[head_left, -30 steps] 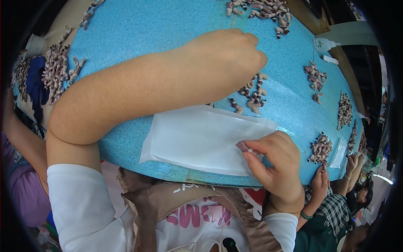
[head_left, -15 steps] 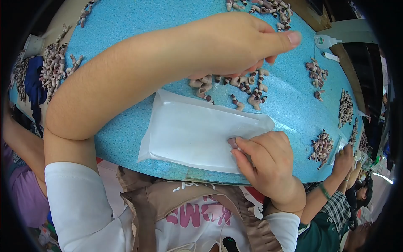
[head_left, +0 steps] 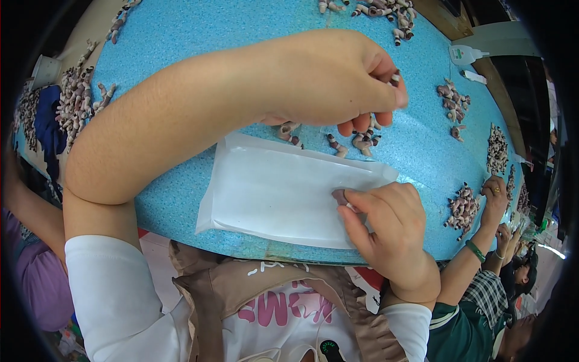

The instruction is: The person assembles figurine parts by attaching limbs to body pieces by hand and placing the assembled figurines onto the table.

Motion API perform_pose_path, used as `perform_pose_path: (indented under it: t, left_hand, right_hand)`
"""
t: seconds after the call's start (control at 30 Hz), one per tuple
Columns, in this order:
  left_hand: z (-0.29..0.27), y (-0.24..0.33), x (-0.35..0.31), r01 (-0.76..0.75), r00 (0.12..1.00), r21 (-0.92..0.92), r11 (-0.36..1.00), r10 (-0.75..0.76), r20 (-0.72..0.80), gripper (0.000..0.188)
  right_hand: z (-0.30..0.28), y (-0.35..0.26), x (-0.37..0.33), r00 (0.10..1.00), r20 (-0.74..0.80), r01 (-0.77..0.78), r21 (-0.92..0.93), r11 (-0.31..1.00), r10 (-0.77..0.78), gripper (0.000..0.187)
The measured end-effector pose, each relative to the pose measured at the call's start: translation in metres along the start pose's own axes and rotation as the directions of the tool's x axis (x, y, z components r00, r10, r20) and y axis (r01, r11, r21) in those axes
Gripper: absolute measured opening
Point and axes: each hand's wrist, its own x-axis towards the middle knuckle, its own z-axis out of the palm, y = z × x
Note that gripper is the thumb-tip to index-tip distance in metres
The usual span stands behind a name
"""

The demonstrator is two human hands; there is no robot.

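Observation:
My left arm reaches across the blue speckled table (head_left: pixel 175 211). My left hand (head_left: pixel 350 78) is closed, and a small dark-and-white figurine part (head_left: pixel 395 78) shows between its thumb and fingers. Below it lie loose brown-and-cream limb-like figurine parts (head_left: pixel 365 143), partly hidden by the hand. Close to me rests a flat white paper-like sheet (head_left: pixel 265 187) with raised edges. Over its right end, my right hand (head_left: pixel 392 223) pinches a small mauve-brown figurine part (head_left: pixel 341 196) with a pale end between thumb and forefinger.
More parts lie in piles at the far edge (head_left: pixel 386 12), at the right (head_left: pixel 463 208) and at the left (head_left: pixel 75 99). A white glue bottle (head_left: pixel 464 55) lies at the far right. A co-worker's hand (head_left: pixel 494 196) is near the right pile. A dark blue cloth (head_left: pixel 49 130) hangs at the left.
My left hand has come nearer and its fingers have curled; a small part now shows in them. My right hand has shifted slightly right with its piece. The co-worker's hand has moved up.

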Motion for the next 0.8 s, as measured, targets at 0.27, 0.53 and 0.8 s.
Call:
perform_pose_path:
  t: [0.27, 0.53, 0.8]
  left_hand:
    - [-0.001, -0.001, 0.001, -0.097, 0.992, 0.023, 0.995, 0.098, -0.085, 0.025]
    - [0.007, 0.003, -0.004, -0.028, 0.992, -0.166, 0.986, 0.048, 0.115, 0.022]
    - [0.027, 0.002, -0.016, 0.028, 0.988, -0.353, 0.935, 0.028, 0.154, 0.019]
  right_hand:
    - [-0.006, 0.001, 0.003, 0.996, 0.087, -0.035, 0.275, 0.961, 0.011, 0.021]
    - [-0.024, 0.022, -0.006, 0.864, 0.251, -0.297, 0.954, 0.04, 0.436, 0.021]
    - [-0.023, 0.028, -0.008, 0.815, 0.122, -0.167, 0.986, 0.027, 0.566, 0.025]
